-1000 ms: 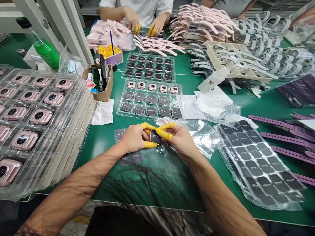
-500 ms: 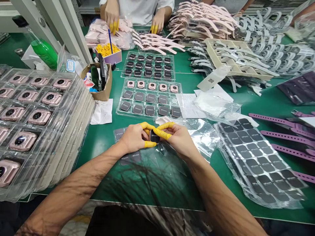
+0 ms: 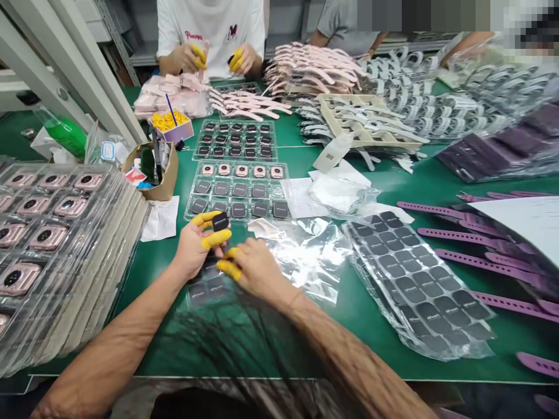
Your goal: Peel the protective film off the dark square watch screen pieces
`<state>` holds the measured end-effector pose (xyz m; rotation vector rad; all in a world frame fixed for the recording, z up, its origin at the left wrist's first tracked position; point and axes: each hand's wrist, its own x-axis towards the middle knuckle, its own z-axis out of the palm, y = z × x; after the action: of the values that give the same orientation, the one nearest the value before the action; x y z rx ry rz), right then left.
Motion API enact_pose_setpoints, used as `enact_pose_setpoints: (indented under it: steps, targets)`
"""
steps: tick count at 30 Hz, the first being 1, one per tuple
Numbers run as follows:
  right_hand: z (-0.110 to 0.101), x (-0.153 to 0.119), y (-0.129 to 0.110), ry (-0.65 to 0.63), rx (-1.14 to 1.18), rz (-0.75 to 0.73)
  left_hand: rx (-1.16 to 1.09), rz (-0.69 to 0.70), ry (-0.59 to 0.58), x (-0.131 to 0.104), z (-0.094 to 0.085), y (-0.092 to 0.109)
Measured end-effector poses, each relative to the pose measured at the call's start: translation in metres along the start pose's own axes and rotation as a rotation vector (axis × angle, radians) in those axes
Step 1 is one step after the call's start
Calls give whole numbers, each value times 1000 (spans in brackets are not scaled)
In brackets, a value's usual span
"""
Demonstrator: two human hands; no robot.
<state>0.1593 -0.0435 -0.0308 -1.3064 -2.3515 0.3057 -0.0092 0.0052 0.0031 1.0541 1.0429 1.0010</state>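
My left hand point(image 3: 194, 247), with yellow finger covers, is closed on a small square watch case point(image 3: 220, 221) whose dark face shows pale lettering. It is just in front of a clear tray point(image 3: 188, 212) that holds pink watch cases in its back row and dark-faced ones in the nearer rows. Slightly lower, my right hand point(image 3: 253, 265) bends its yellow-covered fingers together over a sheet of dark square films point(image 3: 216, 286) on the green table. Whatever lies between those fingertips is too small to make out. A crumpled clear plastic bag point(image 3: 312, 256) lies beside it.
Stacked trays of pink watch cases point(image 3: 48, 238) stand at left, near a cardboard box point(image 3: 168, 180). On the right are bagged dark film sheets point(image 3: 419, 285) and purple straps point(image 3: 476, 265). A co-worker point(image 3: 212, 35) sits opposite, behind pink straps point(image 3: 248, 105).
My hands have separated: the left has raised the watch case toward the tray, while the right has dropped down to the film sheet. The view has shifted, and the co-worker's hands have lifted.
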Motion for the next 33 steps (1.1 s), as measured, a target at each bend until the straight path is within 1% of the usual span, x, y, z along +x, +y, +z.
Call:
enact_pose_setpoints:
  steps: [1, 3, 5, 6, 7, 8, 10, 12, 13, 15, 17, 18, 20, 22, 25, 28, 31, 33]
  targets:
    - [1, 1, -4, -3, -70, -20, 76, 26, 11, 5, 2, 6]
    - [2, 4, -9, 1, -170, -28, 342, 115, -22, 25, 13, 17]
    - [1, 5, -10, 7, -205, -39, 681, 271, -100, 57, 33, 24]
    - [0, 5, -9, 9, -215, -40, 835, 365, -140, 75, 46, 25]
    - [-2, 5, -9, 14, -221, -40, 955, 430, -162, 94, 58, 24]
    - [-3, 5, -9, 20, -225, -41, 1058, 449, -181, 111, 70, 22]
    - [-5, 5, -9, 35, -229, -49, 1219, 382, -209, 139, 91, 18]
    - [-6, 6, -10, 54, -242, -56, 1334, 313, -198, 156, 106, 16]
    - [-6, 6, -10, 63, -254, -54, 1374, 330, -182, 162, 111, 18]
    - [-5, 7, -12, 71, -277, -46, 1459, 448, -184, 173, 119, 23]
    - [-4, 8, -12, 64, -292, -44, 1590, 554, -263, 187, 127, 31]
    - [-4, 8, -12, 56, -295, -45, 1658, 565, -315, 195, 131, 34]
    - [-4, 8, -12, 43, -294, -53, 1755, 532, -405, 213, 139, 40]
    - [-3, 7, -11, 30, -277, -67, 1773, 511, -461, 227, 146, 44]
    - [0, 7, -10, 7, -227, -69, 1769, 510, -538, 236, 153, 46]
    - [4, 7, -9, -27, -181, -66, 1724, 518, -558, 235, 155, 43]
    - [4, 7, -9, -47, -163, -71, 1638, 556, -492, 223, 147, 37]
    - [3, 6, -9, -20, -163, -65, 1590, 583, -425, 205, 135, 32]
